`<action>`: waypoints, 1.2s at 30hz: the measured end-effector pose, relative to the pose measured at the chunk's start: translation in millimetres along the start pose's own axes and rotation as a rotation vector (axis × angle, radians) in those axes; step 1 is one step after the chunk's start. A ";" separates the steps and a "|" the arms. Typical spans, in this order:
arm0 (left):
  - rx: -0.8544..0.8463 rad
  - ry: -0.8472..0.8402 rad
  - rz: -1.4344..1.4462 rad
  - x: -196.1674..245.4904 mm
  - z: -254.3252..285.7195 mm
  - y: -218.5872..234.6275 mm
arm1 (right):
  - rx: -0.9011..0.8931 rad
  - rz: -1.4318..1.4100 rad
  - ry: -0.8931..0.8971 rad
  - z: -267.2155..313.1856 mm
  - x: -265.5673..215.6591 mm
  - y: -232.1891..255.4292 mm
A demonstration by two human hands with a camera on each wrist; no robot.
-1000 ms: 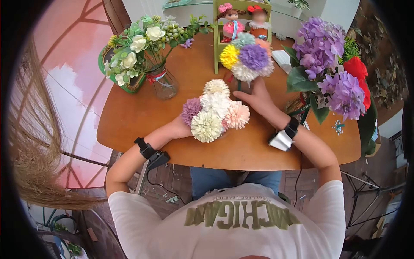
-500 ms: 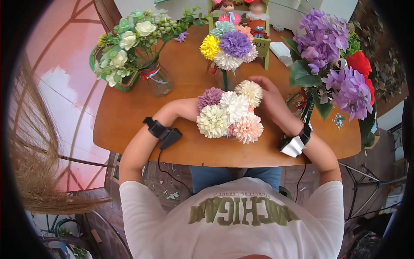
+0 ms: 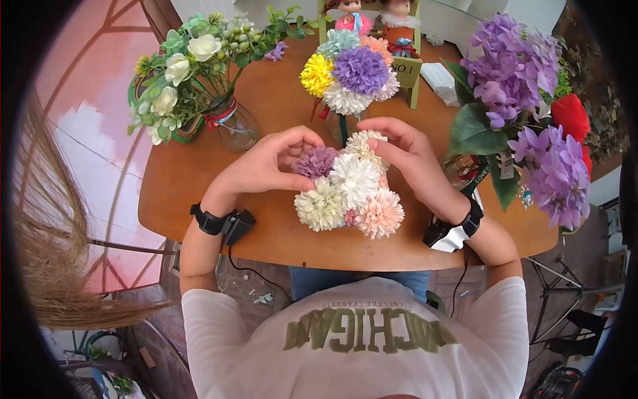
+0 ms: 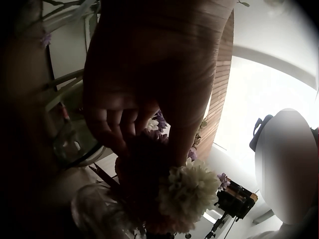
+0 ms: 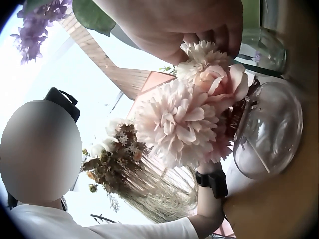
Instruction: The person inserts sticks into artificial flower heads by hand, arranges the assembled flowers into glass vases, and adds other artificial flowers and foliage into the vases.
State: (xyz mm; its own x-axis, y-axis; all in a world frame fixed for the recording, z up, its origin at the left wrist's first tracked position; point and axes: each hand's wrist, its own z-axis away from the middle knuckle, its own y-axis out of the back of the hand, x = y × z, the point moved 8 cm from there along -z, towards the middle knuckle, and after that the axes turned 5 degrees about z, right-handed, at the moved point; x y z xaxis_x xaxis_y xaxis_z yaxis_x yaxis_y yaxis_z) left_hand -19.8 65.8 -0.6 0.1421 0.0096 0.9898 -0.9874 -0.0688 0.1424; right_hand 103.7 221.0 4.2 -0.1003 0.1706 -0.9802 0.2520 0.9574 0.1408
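Note:
A low bouquet stands near the table's front edge; its round glass vase (image 5: 269,132) shows in the right wrist view. The left hand (image 3: 266,163) curves its thumb and fingers around the mauve flower (image 3: 316,162) on the bouquet's left. The right hand (image 3: 419,163) has its thumb and fingers on the cream flower (image 3: 364,145) at the back. Between and in front of the hands are a white flower (image 3: 354,180), a pale green one (image 3: 319,205) and a peach one (image 3: 380,213). In the left wrist view the left hand (image 4: 149,74) is dark, its fingertips partly hidden.
Behind the hands stands a second bouquet with a purple flower (image 3: 360,70). At the left is a glass vase (image 3: 237,126) of white flowers. Purple hydrangeas (image 3: 508,66) lean in at the right. A green stand (image 3: 407,72) with dolls is at the back.
The left hand has come up from behind the low bouquet to the mauve flower. The right hand has left the rear bouquet for the cream flower, which has shifted a little left since half a second ago.

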 end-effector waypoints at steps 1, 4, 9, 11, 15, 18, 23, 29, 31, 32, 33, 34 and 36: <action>0.002 -0.056 0.110 3.4 -0.2 -2.2 | -0.002 -0.012 -0.005 -1.2 3.4 -2.1; 0.011 -0.121 0.146 0.4 -2.7 0.0 | 0.055 -0.135 -0.017 -1.6 9.4 -3.3; 0.013 -0.130 0.251 -8.0 -8.6 2.8 | 0.040 -0.105 0.057 -0.1 5.4 2.4; 0.014 -0.184 0.225 -11.3 -10.5 4.4 | 0.007 -0.128 0.013 -2.3 9.2 1.8; 0.037 -0.161 0.279 -14.1 -11.6 6.0 | -0.049 -0.098 -0.119 1.1 19.6 -8.0; -0.012 -0.312 0.199 -1.9 -12.6 0.9 | 0.035 -0.025 0.016 4.3 6.1 -6.6; 0.005 -0.351 0.320 10.7 -9.8 -2.2 | 0.095 0.065 -0.144 9.9 4.4 4.2; 0.044 -0.389 0.150 10.9 -10.2 -22.4 | -0.125 0.195 -0.126 20.1 6.7 -3.5; 0.018 -0.404 0.112 12.4 -10.5 -25.5 | -0.183 0.190 -0.049 20.6 1.4 -7.9; 0.016 -0.383 0.112 11.3 -11.1 -26.5 | -0.229 0.135 -0.064 20.4 -4.3 -11.9; 0.014 -0.363 0.110 10.1 -11.7 -27.4 | -0.275 0.080 -0.078 20.2 -7.1 -16.4; 0.015 -0.362 0.109 8.9 -12.4 -28.8 | -0.276 0.079 -0.078 19.0 -6.3 -18.0; 0.061 -0.359 0.240 2.8 -14.2 -25.4 | -0.147 -0.065 -0.091 14.0 -1.9 -11.1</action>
State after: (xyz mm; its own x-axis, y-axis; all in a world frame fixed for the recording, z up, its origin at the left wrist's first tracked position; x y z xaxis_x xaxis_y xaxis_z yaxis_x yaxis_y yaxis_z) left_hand 4.6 81.7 -1.5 -0.0649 -0.3611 0.9303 -0.9910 -0.0860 -0.1025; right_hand 114.6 206.8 2.5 -0.0230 0.0915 -0.9955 0.1038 0.9906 0.0887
